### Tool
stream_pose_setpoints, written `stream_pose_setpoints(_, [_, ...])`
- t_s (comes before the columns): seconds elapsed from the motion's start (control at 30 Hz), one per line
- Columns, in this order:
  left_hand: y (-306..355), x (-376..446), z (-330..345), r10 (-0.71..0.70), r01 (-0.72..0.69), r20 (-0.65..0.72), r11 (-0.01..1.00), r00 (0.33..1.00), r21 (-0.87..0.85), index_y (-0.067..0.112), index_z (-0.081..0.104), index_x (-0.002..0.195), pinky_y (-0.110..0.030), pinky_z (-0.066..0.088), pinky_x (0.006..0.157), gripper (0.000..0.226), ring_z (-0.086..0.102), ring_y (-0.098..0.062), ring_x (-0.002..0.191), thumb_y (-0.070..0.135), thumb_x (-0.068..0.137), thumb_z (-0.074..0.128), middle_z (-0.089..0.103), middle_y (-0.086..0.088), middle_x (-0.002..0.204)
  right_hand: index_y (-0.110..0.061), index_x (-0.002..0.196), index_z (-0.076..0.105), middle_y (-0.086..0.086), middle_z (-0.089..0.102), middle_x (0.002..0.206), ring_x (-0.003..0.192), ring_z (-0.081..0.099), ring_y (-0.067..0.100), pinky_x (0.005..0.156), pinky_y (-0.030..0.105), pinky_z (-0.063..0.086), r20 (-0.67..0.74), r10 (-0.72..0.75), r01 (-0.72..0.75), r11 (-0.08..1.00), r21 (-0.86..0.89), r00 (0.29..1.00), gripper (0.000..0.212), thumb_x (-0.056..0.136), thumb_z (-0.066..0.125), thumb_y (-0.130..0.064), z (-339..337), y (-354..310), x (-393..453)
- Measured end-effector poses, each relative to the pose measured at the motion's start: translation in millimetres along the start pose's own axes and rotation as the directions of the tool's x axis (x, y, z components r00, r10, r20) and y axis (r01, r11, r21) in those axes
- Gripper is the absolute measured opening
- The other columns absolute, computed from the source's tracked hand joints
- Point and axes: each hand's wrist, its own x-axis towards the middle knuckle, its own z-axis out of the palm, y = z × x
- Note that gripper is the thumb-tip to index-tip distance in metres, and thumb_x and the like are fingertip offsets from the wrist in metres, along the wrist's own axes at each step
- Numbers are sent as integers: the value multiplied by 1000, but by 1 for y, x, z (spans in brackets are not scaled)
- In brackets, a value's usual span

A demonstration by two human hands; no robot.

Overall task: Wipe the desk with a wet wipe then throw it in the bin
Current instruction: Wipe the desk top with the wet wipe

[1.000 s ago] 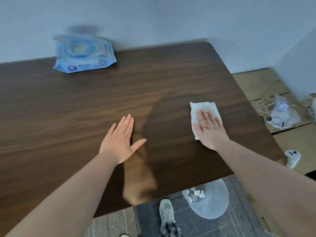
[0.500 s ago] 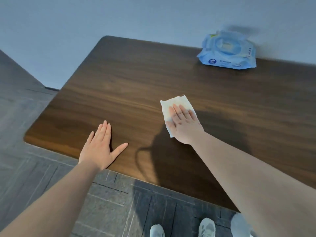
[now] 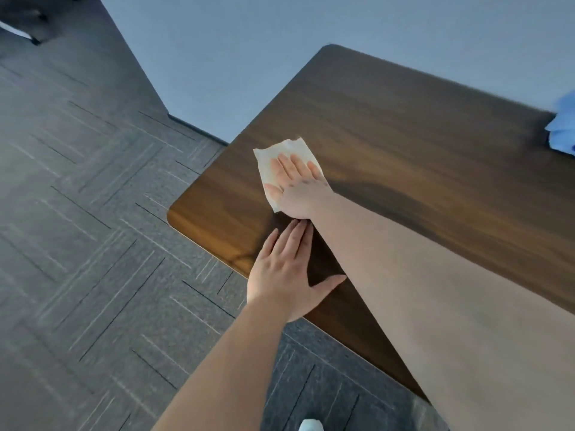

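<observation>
A white wet wipe [image 3: 287, 150] lies flat on the dark wooden desk [image 3: 420, 129], close to its left edge. My right hand [image 3: 300, 189] presses down on the wipe with flat, extended fingers and covers its lower right part. My left hand [image 3: 284, 276] rests palm down on the desk's front edge, just below my right wrist, with the thumb spread and nothing in it. No bin is in view.
A blue pack of wipes [image 3: 563, 129] sits at the desk's back right, cut off by the frame. Grey carpet tiles [image 3: 93, 244] cover the floor left of the desk. A dark piece of furniture [image 3: 28, 23] stands top left. A shoe tip [image 3: 311, 426] shows below.
My right hand has slid the wipe leftward across the desk, from the right side to near the left edge. The view has swung left with it; my left hand stays on the front edge.
</observation>
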Motion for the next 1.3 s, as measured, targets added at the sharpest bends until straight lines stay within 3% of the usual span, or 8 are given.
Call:
stream_pose_setpoints(0.17, [0, -1, -5, 36, -37, 83, 999, 996, 12, 22, -2, 149, -42, -6, 118, 107, -12, -21, 145, 66, 54, -23, -7, -2, 159, -24, 149, -10, -2, -14, 160, 146, -14, 21, 117, 42, -10, 11, -53, 53, 998, -38, 999, 58, 100, 11, -46, 1, -30, 31])
stream_pose_setpoints(0.37, [-4, -3, 0, 46, -47, 65, 999, 997, 16, 23, 4, 150, -40, -5, 118, 103, -6, -19, 146, 73, 63, -15, 1, -1, 160, -25, 149, -10, -4, -13, 160, 146, -13, 19, 117, 41, -9, 34, -73, 75, 996, -43, 997, 58, 100, 12, -47, 1, -26, 15])
stream_pose_setpoints(0.53, [-5, -14, -2, 129, -131, -72, 991, 989, -34, 15, 50, 132, -38, 18, 114, 88, 42, -25, 130, 72, 84, 4, 52, -5, 135, -26, 150, -6, -9, -10, 160, 146, -13, 13, 117, 37, -10, 58, 70, -76, 993, 95, 996, 58, 99, 13, -47, 6, -4, -44])
stream_pose_setpoints(0.63, [-2, -15, -2, 233, -229, -103, 972, 967, 52, 18, 63, 113, -41, 40, 102, 68, 56, -30, 113, 63, 92, 17, 61, -9, 115, -25, 150, -7, -9, -12, 159, 145, -15, 12, 116, 36, -13, 74, 147, -155, 981, 115, 986, 60, 98, 11, -48, 10, 25, -88])
stream_pose_setpoints(0.77, [31, -10, -11, 324, -323, -29, 945, 945, 53, 4, 56, 122, -39, 37, 106, 80, 51, -27, 122, 68, 88, 22, 57, -12, 126, -25, 150, -7, -7, -11, 160, 145, -15, 13, 116, 36, -12, 55, 266, -272, 951, 151, 962, 61, 98, 10, -51, 15, 76, -158])
stream_pose_setpoints(0.87, [71, -7, -15, 321, -321, 5, 947, 947, 2, 10, 32, 143, -34, 19, 117, 86, 27, -21, 140, 72, 83, 27, 35, -7, 150, -26, 149, -12, -8, -16, 158, 144, -19, 12, 116, 36, -14, 71, 384, -391, 903, 178, 920, 60, 98, 7, -52, 20, 120, -217])
stream_pose_setpoints(1.07, [171, -10, 10, 489, -498, 137, 867, 861, 30, 13, 12, 149, -33, 3, 118, 96, 6, -19, 146, 77, 78, 6, 13, -3, 158, -27, 148, -14, -10, -18, 158, 143, -20, 10, 115, 34, -13, 74, 634, -633, 745, 210, 770, 59, 98, 7, -50, 36, 222, -358])
stream_pose_setpoints(1.3, [324, -29, 48, 629, -656, 244, 754, 739, 43, 20, -3, 149, -38, -1, 119, 89, -8, -13, 145, 75, 81, 11, -4, 4, 159, -29, 148, -14, -11, -19, 157, 144, -19, 9, 116, 33, -12, 83, 820, -803, 525, 283, 566, 59, 97, 6, -52, 57, 316, -516])
